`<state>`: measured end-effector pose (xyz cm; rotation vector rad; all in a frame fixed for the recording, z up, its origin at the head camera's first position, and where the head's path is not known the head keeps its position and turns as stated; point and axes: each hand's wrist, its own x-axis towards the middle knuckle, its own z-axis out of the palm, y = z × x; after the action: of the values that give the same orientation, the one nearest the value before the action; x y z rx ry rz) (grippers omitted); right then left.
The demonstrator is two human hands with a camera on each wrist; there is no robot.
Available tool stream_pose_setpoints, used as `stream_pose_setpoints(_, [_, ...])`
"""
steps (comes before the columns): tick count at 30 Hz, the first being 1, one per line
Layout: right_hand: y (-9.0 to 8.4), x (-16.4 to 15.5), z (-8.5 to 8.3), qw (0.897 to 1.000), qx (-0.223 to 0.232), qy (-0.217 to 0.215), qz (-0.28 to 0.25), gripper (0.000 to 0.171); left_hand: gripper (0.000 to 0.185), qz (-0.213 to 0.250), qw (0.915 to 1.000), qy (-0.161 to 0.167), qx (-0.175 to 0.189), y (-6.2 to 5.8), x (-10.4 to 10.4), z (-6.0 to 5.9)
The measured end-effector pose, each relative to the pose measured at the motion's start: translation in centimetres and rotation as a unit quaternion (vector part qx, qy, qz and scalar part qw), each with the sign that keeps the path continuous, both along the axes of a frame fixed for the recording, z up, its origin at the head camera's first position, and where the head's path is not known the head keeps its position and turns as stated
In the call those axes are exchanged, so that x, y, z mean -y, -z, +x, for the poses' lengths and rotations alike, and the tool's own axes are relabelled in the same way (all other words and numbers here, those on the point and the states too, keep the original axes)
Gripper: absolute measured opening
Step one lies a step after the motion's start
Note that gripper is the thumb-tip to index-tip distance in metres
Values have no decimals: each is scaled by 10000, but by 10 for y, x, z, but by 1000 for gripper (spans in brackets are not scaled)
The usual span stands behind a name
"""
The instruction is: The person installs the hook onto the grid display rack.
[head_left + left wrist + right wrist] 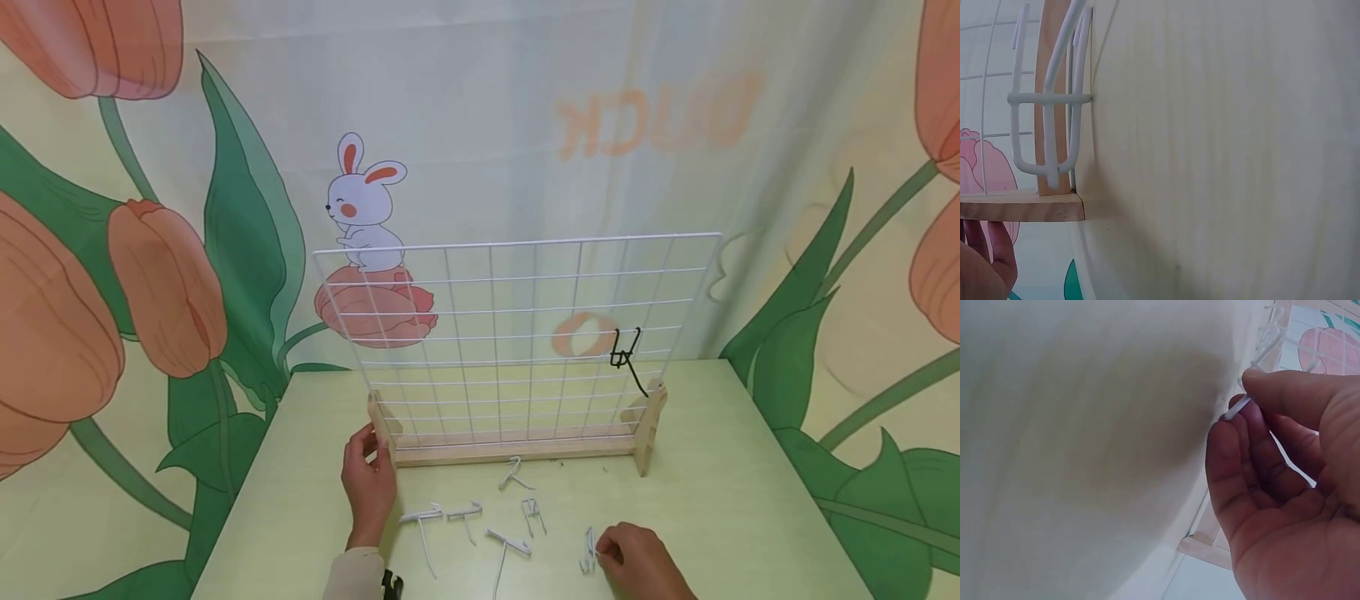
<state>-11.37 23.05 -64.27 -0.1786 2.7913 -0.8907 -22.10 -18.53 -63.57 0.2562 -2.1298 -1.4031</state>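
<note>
A white wire grid panel (517, 333) stands upright in a wooden stand (517, 450) on a pale green table (735, 500). My left hand (377, 446) holds the stand's left foot (380, 421); its fingers (985, 262) show at the edge of the left wrist view below the wood (1022, 207). Near the front edge, my right hand (602, 550) pinches a white wire hook (587, 552), its end (1238, 407) caught between thumb and fingers. A black hook (627, 358) hangs on the grid's lower right.
Several loose white hooks (510, 543) lie on the table in front of the stand; one (1047, 125) fills the left wrist view. A printed tulip and rabbit curtain (150, 250) hangs behind and beside the table.
</note>
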Motion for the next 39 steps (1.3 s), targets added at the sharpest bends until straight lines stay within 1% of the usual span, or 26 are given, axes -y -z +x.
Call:
stream_pose_setpoints(3, [-2, 0, 1, 9999, -52, 79, -37, 13, 35, 6, 10000, 13, 39, 1, 0, 0])
stream_pose_setpoints(7, [-5, 1, 2, 9994, -294, 153, -77, 15, 35, 34, 9999, 22, 96, 2, 0, -1])
stream_pose_setpoints(10, [-8, 4, 2, 9990, -306, 314, -63, 15, 35, 41, 9999, 11, 147, 2, -1, -1])
stream_pose_setpoints(14, [-12, 7, 0, 9982, -208, 568, -36, 16, 35, 38, 9998, 21, 200, 2, -2, -2])
stream_pose_setpoints(20, [-14, 9, 3, 9962, -618, 611, 37, 18, 36, 25, 9998, 7, 220, 1, -2, -1])
stream_pose_setpoints(23, [-15, 10, 4, 9952, -731, 651, -17, 19, 36, 1, 9998, -25, 210, 1, -2, -1])
stream_pose_setpoints(28, [-23, 13, 4, 9948, -628, 786, -142, 16, 36, -70, 9997, -104, 215, 3, -1, -2])
stream_pose_setpoints(30, [-27, 14, 5, 9943, -655, 810, -217, 16, 36, -72, 9997, -108, 218, 4, -1, -2])
stream_pose_setpoints(32, [-31, 16, 6, 9931, -807, 787, -328, 15, 36, -66, 9997, -99, 223, 4, -1, -2])
stream_pose_setpoints(34, [-35, 16, 8, 9904, -1078, 730, -470, 16, 36, -60, 9996, -88, 243, 4, -1, -2])
stream_pose_setpoints(37, [-41, 17, 10, 9837, -1545, 667, -631, 19, 36, -72, 9996, -87, 274, 3, -2, -2])
stream_pose_setpoints(39, [-44, 17, 11, 9776, -1881, 656, -683, 21, 36, -88, 9995, -97, 291, 3, -2, -2])
